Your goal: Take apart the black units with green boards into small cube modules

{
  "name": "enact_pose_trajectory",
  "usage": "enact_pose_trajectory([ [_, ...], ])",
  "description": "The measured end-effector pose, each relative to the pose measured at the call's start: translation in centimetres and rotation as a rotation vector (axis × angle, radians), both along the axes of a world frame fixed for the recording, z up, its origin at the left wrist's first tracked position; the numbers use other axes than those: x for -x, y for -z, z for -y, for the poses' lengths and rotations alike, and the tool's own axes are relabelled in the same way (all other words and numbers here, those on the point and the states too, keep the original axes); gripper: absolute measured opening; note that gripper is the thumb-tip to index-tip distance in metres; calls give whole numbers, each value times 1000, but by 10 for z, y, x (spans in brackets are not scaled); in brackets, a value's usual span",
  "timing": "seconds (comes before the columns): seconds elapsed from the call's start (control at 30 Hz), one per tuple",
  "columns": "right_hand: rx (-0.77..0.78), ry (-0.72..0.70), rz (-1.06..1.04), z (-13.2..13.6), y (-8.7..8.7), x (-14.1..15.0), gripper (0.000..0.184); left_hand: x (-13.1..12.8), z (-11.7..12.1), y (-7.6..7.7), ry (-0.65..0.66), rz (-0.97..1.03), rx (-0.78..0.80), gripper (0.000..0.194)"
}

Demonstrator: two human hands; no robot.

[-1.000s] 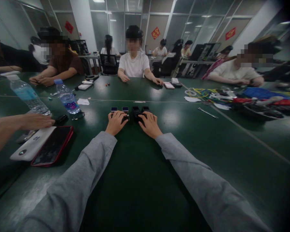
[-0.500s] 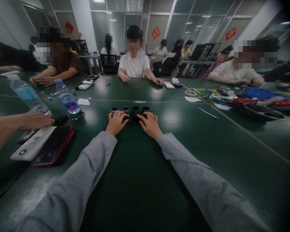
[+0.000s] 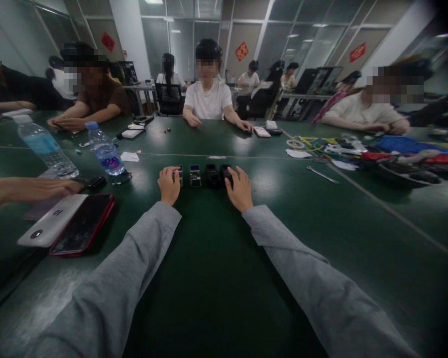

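Note:
Several small devices stand in a row on the green table (image 3: pixel 205 233). On the left are two small circuit boards with screens, the outer board (image 3: pixel 178 175) partly covered by my left hand (image 3: pixel 169 185) and the inner board (image 3: pixel 195 175) in full view. To their right sit two black box-shaped devices, an inner one (image 3: pixel 211 175) and an outer one (image 3: pixel 225 173). My left hand is at the outer board's left side, its fingers loosely extended. At the right side of the outer black device is my right hand (image 3: pixel 240 189), fingers apart; whether it touches the device I cannot tell.
Two plastic bottles (image 3: pixel 106 151), a white phone (image 3: pixel 52 221) and a red-cased phone (image 3: pixel 82 223) lie left, near another person's hand (image 3: pixel 56 186). A wrench (image 3: pixel 322 175) and a pile of cables (image 3: pixel 339 146) are at right. Several people sit across the table.
My hands have moved apart, the left from over the two boards to the left, the right slightly rightward off the black devices. The neighbour's hand shifted slightly left.

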State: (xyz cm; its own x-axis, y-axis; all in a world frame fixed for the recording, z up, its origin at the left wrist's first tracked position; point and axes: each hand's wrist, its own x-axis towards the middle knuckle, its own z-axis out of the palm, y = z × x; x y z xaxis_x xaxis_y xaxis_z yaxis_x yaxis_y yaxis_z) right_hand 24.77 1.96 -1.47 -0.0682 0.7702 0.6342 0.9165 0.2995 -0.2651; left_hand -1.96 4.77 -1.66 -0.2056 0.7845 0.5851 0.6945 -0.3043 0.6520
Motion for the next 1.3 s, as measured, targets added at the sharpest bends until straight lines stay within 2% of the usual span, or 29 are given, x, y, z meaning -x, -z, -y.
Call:
enact_pose_trajectory([
  [0.13,73,-31,27,-4,5,-3,45,17,-23,20,-74,380,97,24],
  [0.2,100,-44,23,-4,6,-3,44,20,-28,26,-59,458,113,23],
  [0.67,55,-41,-28,-9,10,-8,42,17,-26,26,-3,470,128,21],
  [0.8,40,-31,-187,-16,15,-12,43,18,-26,27,-16,446,113,21],
  [1.0,59,100,-384,-34,27,-24,45,18,-27,29,-15,443,120,21],
  [1.2,21,125,-278,-33,30,-25,54,18,-26,26,-20,446,125,22],
  [1.3,14,95,-278,-33,32,-26,50,18,-26,26,-16,456,134,22],
])
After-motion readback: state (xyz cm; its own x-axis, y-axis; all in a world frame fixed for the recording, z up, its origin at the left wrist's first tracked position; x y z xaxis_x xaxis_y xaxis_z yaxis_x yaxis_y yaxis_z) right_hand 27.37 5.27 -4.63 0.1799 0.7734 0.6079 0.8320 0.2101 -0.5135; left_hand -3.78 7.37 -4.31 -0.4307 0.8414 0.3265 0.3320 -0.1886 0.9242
